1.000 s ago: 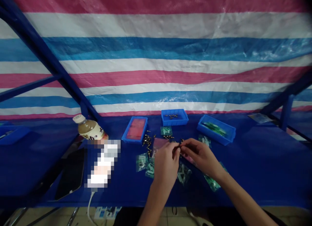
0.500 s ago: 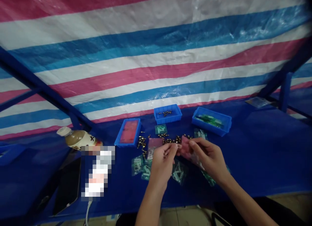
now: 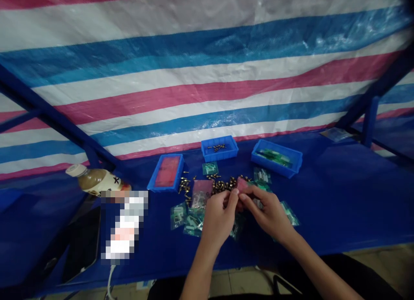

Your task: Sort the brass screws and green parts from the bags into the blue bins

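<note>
Both hands meet over the middle of the blue table. My left hand (image 3: 222,211) pinches the near edge of a small pink bag (image 3: 242,184), and my right hand (image 3: 263,207) is closed on it from the right side. Just behind the fingers lies a pile of brass-coloured screws (image 3: 223,185). Another pink bag (image 3: 202,192) with small parts in it rests left of the pile. Green-tinted packets (image 3: 193,224) lie beside my left wrist, and one packet (image 3: 289,213) is right of my right hand. The fingers hide much of the held bag.
Behind the hands stand three blue trays: one with pink bags (image 3: 168,172), one with screws (image 3: 219,148), one with green packets (image 3: 277,157). A bottle (image 3: 97,181), a dark phone-like slab (image 3: 82,244) and a white cable (image 3: 111,280) are at the left.
My right hand has moved left, up against my left hand, and the pink bag is now mostly covered by fingers. The whole view has shifted slightly.
</note>
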Available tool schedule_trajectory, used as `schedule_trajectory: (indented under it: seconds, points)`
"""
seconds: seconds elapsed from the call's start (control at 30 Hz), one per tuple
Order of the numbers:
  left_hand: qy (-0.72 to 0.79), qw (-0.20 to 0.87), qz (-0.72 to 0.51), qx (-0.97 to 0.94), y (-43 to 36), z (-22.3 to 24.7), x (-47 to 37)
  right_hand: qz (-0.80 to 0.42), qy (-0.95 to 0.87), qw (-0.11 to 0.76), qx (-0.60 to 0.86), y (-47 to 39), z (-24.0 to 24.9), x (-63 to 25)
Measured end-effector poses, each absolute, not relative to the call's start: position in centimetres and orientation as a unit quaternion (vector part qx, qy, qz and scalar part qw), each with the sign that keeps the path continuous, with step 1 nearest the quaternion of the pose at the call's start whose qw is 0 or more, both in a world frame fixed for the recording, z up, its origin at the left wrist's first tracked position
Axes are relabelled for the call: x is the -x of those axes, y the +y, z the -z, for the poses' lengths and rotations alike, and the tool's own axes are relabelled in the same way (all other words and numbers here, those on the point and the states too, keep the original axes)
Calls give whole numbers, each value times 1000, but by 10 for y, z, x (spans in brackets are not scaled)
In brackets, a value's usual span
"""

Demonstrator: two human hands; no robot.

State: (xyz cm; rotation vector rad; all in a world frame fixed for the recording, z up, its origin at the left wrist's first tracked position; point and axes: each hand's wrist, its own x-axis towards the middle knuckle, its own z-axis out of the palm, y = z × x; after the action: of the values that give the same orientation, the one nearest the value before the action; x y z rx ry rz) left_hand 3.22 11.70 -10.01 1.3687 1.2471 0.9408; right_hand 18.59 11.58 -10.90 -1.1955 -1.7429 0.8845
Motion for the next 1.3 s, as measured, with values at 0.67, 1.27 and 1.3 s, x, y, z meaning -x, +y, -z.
schedule_trajectory:
  seconds: [0.67,1.27,1.3]
  points:
    - [511,442,-402,-618,113,89,-31,-464,-597,412,509,114,123,-189]
    - [575,310,-326,-684,110,95,-29,-193,-710,361,573,271,96,-151]
    - [580,299,-319,-688,109,94,-29,-167,-723,327,585,266,102,-146]
